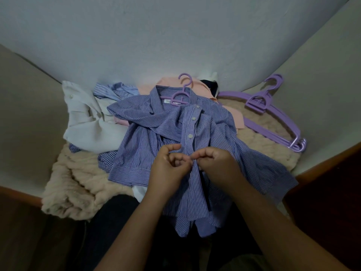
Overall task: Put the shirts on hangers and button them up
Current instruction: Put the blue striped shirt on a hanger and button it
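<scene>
A blue-and-white striped shirt (172,137) lies face up at the centre of a fluffy beige blanket (78,184), its hem hanging toward six o'clock. A purple hanger (180,94) sits inside its collar, hook pointing to twelve o'clock. Three white buttons along the upper placket (192,126) look fastened.

Both hands meet on the placket just below those buttons. The left hand (170,169) comes in from seven o'clock, its fingers (175,149) curled and pinching the striped fabric edge. The right hand (216,165) comes in from five o'clock, its fingers (203,153) likewise clenched on the placket, tips almost touching the left ones. Whether a button sits between them I cannot tell.

At ten o'clock lies a crumpled white shirt (88,122), with a pale blue striped shirt (115,90) behind it. A peach shirt (230,114) shows from under the striped one toward one o'clock. At two o'clock a stack of spare purple hangers (273,118) rests on the blanket.
</scene>
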A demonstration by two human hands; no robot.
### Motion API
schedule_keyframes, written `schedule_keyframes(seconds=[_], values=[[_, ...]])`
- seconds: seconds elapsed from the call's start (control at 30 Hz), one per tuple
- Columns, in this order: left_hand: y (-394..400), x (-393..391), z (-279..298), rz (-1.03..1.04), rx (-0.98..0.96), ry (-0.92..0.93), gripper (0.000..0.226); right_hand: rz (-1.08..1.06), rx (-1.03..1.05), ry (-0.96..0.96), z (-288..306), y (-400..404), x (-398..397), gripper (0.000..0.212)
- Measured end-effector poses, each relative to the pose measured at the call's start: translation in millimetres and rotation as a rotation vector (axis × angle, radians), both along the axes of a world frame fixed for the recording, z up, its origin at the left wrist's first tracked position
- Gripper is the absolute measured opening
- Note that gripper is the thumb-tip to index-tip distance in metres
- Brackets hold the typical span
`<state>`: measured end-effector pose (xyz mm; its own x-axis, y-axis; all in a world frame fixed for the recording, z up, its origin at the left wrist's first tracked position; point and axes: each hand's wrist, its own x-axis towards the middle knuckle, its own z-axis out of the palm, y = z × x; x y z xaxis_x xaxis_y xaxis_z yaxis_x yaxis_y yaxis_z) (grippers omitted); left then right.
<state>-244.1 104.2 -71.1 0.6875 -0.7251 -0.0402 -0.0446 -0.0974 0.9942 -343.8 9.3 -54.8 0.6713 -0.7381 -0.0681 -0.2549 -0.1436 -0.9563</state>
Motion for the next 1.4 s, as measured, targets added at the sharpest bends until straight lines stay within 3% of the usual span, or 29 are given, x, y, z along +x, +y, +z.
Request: schedule_keyframes(seconds=[0.17, 0.37, 0.53, 0.83, 0.93, 1.13, 1.4], values=[[-3, -1, -2, -0.006, -0.019, 0.016, 0.045, -0.047, 0.090, -0.049, -5, -1, 3, 0.012], [-5, 0, -6, 0.010, 0.066, -0.022, 0.039, -0.122, 0.066, -0.083, -16, -1, 7, 0.032], [-7, 8, -7, -0.006, 0.188, -0.087, 0.035, -0.084, -0.022, -0.056, -24, 2, 8, 0.034], [-9, 23, -16, 0.022, 0.096, 0.310, 0.032, -0.053, 0.268, -0.159, -32, -7, 11, 0.029], [-9, 25, -16, -0.040, 0.124, 0.263, 0.023, -0.090, 0.258, -0.144, -34, -9, 12, 0.030], [-8, 27, -14, -0.064, 0.117, 0.214, 0.016, -0.007, 0.047, -0.034, -26, -10, 13, 0.029], [-5, 20, -10, -0.050, 0.139, 0.126, 0.007, -0.034, 0.050, -0.024, -25, -5, 10, 0.022]])
